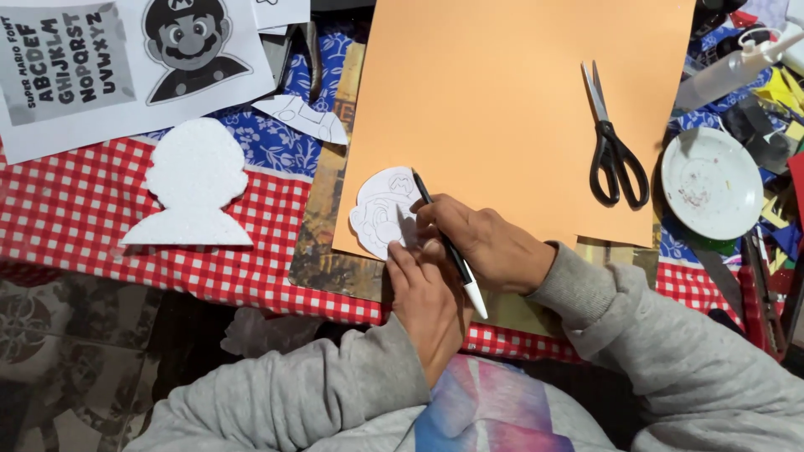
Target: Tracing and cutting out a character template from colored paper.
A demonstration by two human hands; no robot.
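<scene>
Red-checked cloth worktop, near edge: your left hand [427,297] presses the white paper face cutout [383,211] onto the orange sheet [519,109], right hand [486,247] fingers pinching a black pen [444,243], mid-trace; next, steady around the outline.

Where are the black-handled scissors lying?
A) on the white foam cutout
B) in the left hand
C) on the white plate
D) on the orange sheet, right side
D: the scissors lie flat on the orange sheet, near its right edge, apart from both hands and left of the white plate.

Right hand [486,247] clenched, left hand [427,297] flat
</scene>
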